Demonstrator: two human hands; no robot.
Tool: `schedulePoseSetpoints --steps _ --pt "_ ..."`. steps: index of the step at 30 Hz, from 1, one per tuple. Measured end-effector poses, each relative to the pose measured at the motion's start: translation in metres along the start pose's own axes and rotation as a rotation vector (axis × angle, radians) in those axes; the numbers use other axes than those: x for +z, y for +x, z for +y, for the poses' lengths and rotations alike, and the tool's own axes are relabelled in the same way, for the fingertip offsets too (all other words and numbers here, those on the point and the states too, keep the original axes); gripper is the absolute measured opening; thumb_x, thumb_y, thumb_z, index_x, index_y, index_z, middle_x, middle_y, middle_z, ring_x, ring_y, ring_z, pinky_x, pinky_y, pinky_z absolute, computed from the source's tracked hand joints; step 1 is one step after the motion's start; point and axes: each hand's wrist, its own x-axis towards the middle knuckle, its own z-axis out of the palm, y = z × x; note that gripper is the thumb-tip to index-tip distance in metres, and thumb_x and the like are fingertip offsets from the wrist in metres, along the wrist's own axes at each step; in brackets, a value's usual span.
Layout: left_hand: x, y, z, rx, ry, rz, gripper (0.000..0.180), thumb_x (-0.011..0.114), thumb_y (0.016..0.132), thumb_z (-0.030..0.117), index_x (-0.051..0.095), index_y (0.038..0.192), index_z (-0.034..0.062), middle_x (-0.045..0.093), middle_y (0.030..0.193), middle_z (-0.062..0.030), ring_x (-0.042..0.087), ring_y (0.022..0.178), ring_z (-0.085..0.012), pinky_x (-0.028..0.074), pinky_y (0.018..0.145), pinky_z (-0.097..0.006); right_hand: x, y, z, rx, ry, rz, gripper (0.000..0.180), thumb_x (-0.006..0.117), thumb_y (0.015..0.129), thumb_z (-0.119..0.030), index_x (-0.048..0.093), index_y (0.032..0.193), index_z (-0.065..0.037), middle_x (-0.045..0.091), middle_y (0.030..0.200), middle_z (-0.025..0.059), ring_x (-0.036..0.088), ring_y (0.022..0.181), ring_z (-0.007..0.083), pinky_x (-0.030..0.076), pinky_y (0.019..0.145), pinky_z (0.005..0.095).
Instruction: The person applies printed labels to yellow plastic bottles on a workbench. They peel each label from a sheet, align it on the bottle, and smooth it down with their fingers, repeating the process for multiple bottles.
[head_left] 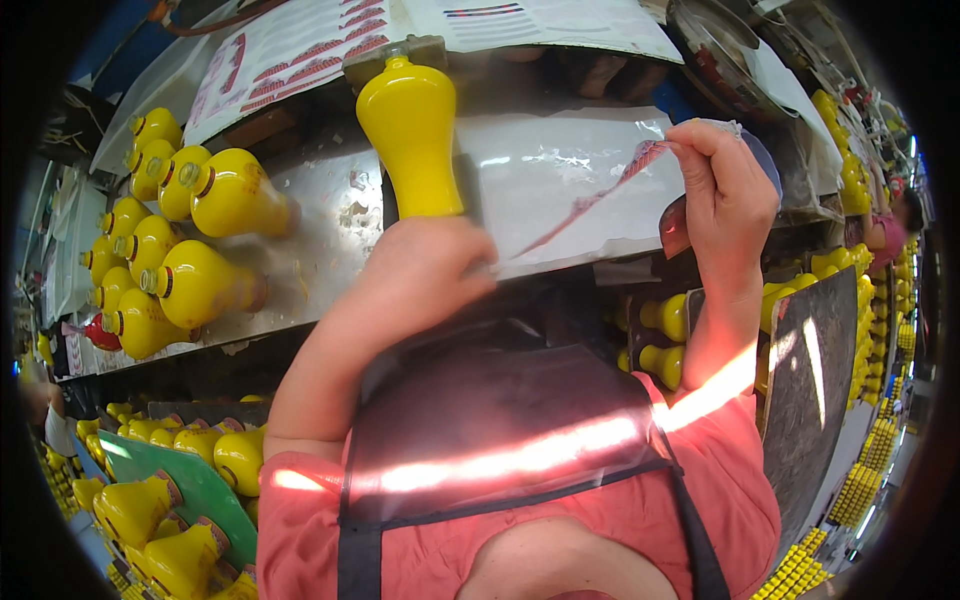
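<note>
A glossy yellow bottle (408, 130) lies on the bench with its neck toward a dark block (395, 58). Beside the bottle's base is my left hand (428, 268), slightly blurred, with its fingers curled in. A thin, red-patterned decal strip (597, 200) stretches slantwise over the white sheet. One end is pinched between the thumb and fingers of my right hand (728, 185); the other runs down to my left fingertips, where the grip is partly hidden. Behind my right hand shows part of a blue-grey thing (762, 160), and below its fingers a dark red curved piece (674, 226).
Several yellow bottles (235, 192) lie at the bench's left. Sheets of red-patterned decals (300, 50) are along the back. The white sheet (540, 150) looks wet. More bottles (195, 560) fill racks below left, beside a green board (180, 480); a dark board (812, 370) stands at right.
</note>
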Motion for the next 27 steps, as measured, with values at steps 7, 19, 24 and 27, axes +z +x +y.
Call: schedulePoseSetpoints --steps 7,19,24,27 --pt "-0.016 0.043 0.020 -0.012 -0.438 0.137 0.030 0.078 0.088 0.017 0.074 0.114 0.0032 0.071 0.099 -0.0047 0.067 0.085 -0.0170 0.054 0.074 -0.034 -0.001 0.011 -0.023 -0.102 0.348 -0.180 0.013 0.069 0.095 0.007 0.073 0.104 -0.001 0.071 0.090 0.0094 0.060 0.044 0.0089 0.038 0.037 0.0215" --pt "0.010 0.071 0.023 -0.142 -1.357 -0.049 0.014 0.082 0.089 0.011 0.072 0.096 0.0036 0.073 0.094 -0.0032 0.066 0.085 -0.0111 0.054 0.079 -0.029 0.001 0.005 -0.022 0.103 0.248 0.007 0.011 0.076 0.089 0.002 0.074 0.099 -0.003 0.067 0.077 0.0058 0.059 0.047 0.0126 0.039 0.038 0.0256" --pt "0.019 0.068 0.032 -0.231 -1.114 0.152 0.018 0.082 0.089 0.013 0.073 0.096 -0.0009 0.074 0.089 -0.0062 0.067 0.082 -0.0118 0.054 0.076 -0.030 0.007 -0.007 -0.025 0.853 0.854 -0.343 0.016 0.077 0.093 -0.009 0.073 0.103 0.002 0.066 0.070 0.0026 0.059 0.041 0.0129 0.040 0.036 0.0268" --pt "0.027 0.073 0.031 -0.163 -0.916 0.321 0.016 0.082 0.086 0.011 0.075 0.094 -0.0016 0.073 0.088 -0.0071 0.067 0.084 -0.0136 0.054 0.078 -0.031 0.017 -0.013 -0.024 0.752 0.759 -0.480 0.021 0.075 0.093 -0.012 0.075 0.107 0.003 0.065 0.068 0.0010 0.057 0.042 0.0101 0.038 0.037 0.0250"
